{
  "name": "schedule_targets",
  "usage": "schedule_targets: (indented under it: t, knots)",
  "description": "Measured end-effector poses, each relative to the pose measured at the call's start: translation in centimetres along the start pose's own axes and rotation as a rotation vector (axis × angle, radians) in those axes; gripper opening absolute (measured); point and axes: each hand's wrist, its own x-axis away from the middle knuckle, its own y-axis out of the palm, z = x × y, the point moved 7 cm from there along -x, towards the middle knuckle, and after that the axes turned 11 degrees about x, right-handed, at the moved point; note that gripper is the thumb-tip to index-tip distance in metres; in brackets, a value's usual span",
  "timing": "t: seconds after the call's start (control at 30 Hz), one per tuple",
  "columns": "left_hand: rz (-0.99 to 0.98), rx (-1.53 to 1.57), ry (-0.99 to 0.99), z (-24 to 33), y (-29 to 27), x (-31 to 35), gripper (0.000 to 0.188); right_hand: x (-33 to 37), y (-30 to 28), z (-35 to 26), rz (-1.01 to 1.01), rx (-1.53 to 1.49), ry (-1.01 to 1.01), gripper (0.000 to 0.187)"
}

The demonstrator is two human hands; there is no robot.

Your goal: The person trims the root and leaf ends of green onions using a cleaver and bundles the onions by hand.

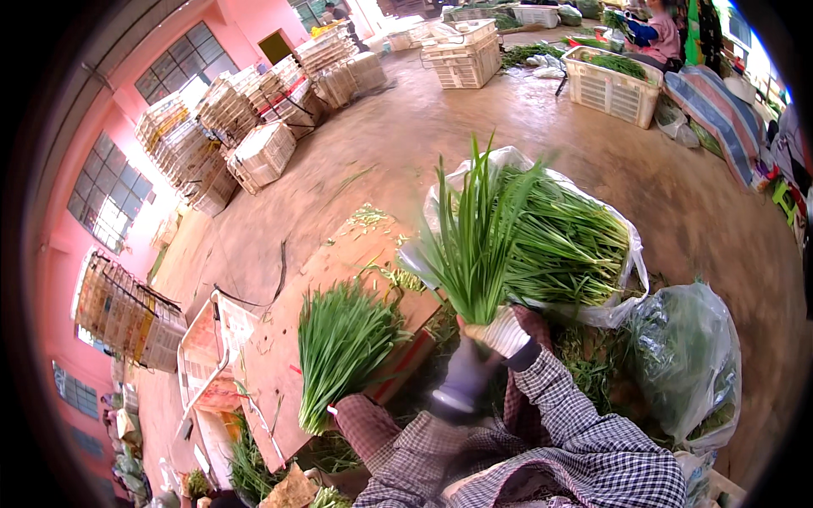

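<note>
Upright in front of me stands a bunch of long green garlic chives [476, 254]. My right hand [501, 330], in a pale glove, is closed round its lower end. Just below and to the left is my left hand [466, 372], in a purple glove, smeared by motion, so its fingers cannot be made out. Another bunch of chives [345, 343] lies on the wooden board [279, 372] to my left, leaves pointing away. Behind the held bunch, an open white plastic bag [622, 315] holds a large heap of loose chives [572, 241].
A clear plastic bag of greens [688, 360] sits at my right. Trimmed scraps [366, 217] lie on the board's far end. A white crate [203, 360] stands left of the board. Farther off are stacked crates [182, 144], a chive-filled crate [611, 89] and a seated person [656, 38].
</note>
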Motion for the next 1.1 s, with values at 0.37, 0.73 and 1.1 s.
schedule_targets:
  t: [0.37, 0.73, 1.1]
  knots:
    - [-0.090, -0.284, 0.775, 18.8, -6.6, 3.1, 0.087, -0.5, -2.0, -3.2, -0.377, 0.819, -0.717, 0.018]
    - [-0.475, 0.604, -0.310, 5.1, -3.8, -1.8, 0.055, -2.0, -2.2, -11.9, -0.301, 1.141, -0.826, 0.019]
    - [-0.112, 0.324, -0.266, -6.8, -10.2, -4.3, 0.037, -8.7, -8.3, -5.6, -0.088, 1.029, -0.435, 0.051]
